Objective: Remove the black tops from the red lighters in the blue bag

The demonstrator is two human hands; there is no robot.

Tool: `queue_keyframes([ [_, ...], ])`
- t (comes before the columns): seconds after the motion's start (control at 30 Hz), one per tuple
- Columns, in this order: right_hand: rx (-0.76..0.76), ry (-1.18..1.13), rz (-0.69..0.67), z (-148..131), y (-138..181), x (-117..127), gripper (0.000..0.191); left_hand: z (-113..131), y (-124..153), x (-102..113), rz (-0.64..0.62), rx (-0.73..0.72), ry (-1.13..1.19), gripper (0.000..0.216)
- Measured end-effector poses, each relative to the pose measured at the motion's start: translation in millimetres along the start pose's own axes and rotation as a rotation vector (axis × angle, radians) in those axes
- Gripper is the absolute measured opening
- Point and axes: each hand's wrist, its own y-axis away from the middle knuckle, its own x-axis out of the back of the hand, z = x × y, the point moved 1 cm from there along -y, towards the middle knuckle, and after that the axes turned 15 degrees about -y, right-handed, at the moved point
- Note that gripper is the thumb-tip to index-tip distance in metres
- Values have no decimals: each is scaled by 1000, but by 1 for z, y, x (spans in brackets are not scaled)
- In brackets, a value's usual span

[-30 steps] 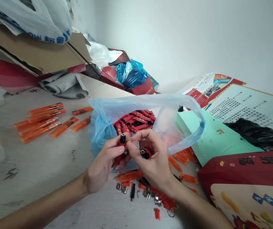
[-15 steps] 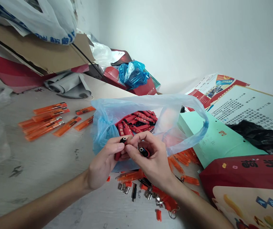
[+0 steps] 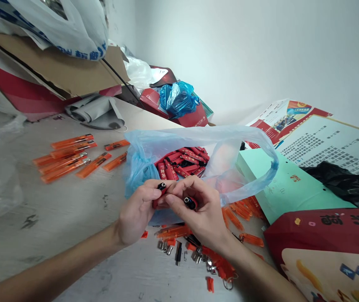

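Above the near edge of a translucent blue plastic bag [image 3: 141, 165], my two hands are close together with fingertips meeting. My left hand [image 3: 135, 214] is closed on a red lighter [image 3: 161, 186] whose black, metal-tipped end sticks up by the thumb. Curled round a second red lighter [image 3: 190, 203], my right hand [image 3: 209, 214] leaves only its black end with a metal ring showing; the fingers cover the rest. Many red lighters [image 3: 192, 159] with light-coloured print lie inside the open bag. Below my hands are loose metal caps [image 3: 168, 247], a black part [image 3: 178, 253] and orange pieces [image 3: 210, 284].
Orange see-through lighters [image 3: 66, 163] lie at the left, with more [image 3: 240, 209] beside the bag's right side. A green box [image 3: 270, 184], a black bag [image 3: 333, 180] and a red printed package [image 3: 317, 235] crowd the right. Cardboard [image 3: 72, 75] and a blue bag [image 3: 179, 98] stand behind.
The whole view has shifted slightly, so things appear a little further right. Both hands keep nearly the same pose, each still holding its red lighter.
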Motion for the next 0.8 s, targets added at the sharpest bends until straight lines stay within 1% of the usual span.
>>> queue_keyframes([
  [0.17,2,-21,-3,1,1,0,19,-4,2,2,15,13,8,23],
  [0.33,-27,10,-2,0,0,1,17,-9,2,4,29,47,11,23],
  [0.4,-48,-18,-8,-1,-1,2,18,-8,2,4,6,39,39,22],
  [0.47,-66,-74,-17,-1,0,6,20,-5,1,3,-44,20,72,26],
  [0.57,-96,-137,-4,2,3,12,29,0,0,2,-125,-17,90,29],
  [0.7,-128,-206,26,6,5,15,32,5,0,3,-127,-48,50,24],
  [0.8,-142,-236,25,8,5,13,33,8,1,2,-135,-58,-15,20],
])
